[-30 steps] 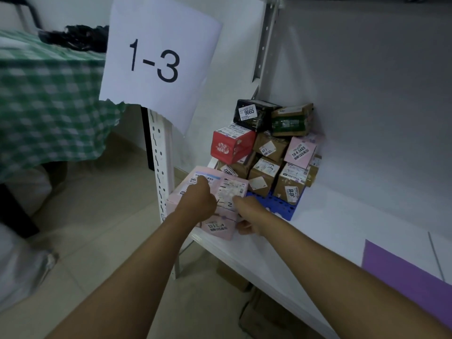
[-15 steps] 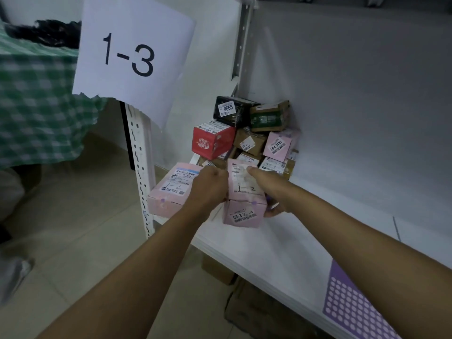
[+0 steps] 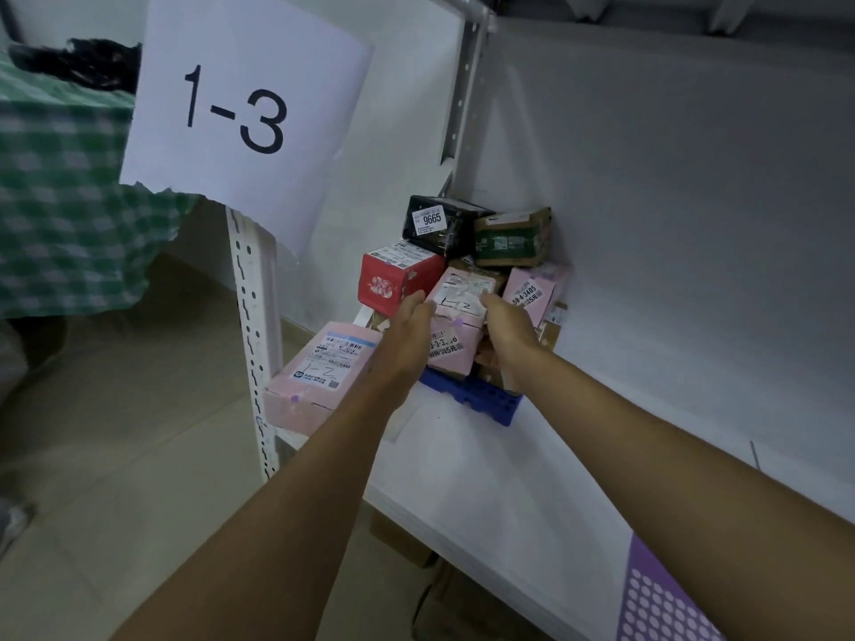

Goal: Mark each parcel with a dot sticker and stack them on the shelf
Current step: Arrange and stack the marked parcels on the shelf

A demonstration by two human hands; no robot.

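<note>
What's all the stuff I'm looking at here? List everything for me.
Held parcel: one, pink, lifted against the pile on the shelf.
Pink parcel: one, at the shelf's front left corner, purple dot on its front face.
Stacked parcels: several, red, black, brown, pink, in the shelf's back corner.
Blue tray: one, under the pile.
Shelf: one, white.
Paper sign: one, white, reads 1-3, on the shelf post.
Sticker sheet: one, purple with pale dots, lower right on the shelf.
Checked cloth: one, green, far left.
Left hand: grips the held parcel's left side.
Right hand: grips its right side.
</note>
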